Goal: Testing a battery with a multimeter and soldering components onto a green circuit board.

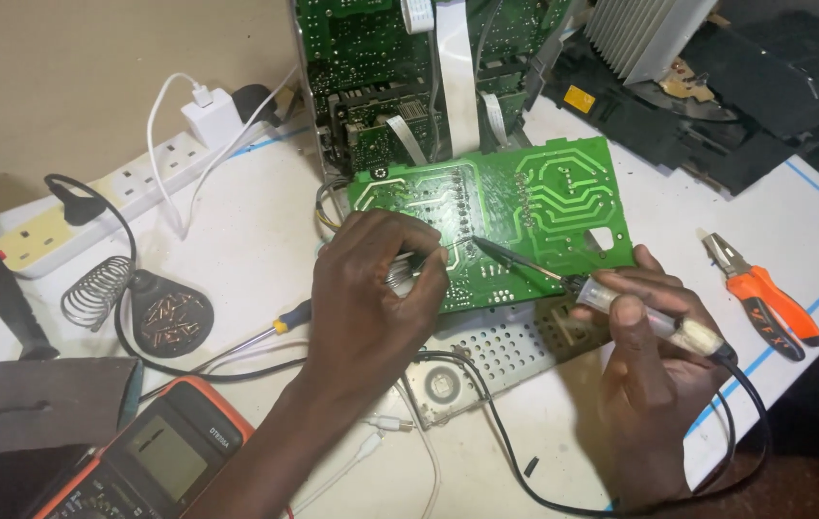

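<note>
Right hand [645, 332], soldering iron [578, 284], circuit board [525, 207]

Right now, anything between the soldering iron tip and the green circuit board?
Nothing visible. The soldering iron in the right hand has its tip already at the green circuit board. The left hand rests on the board just left of the tip, beside it rather than across it.
</note>
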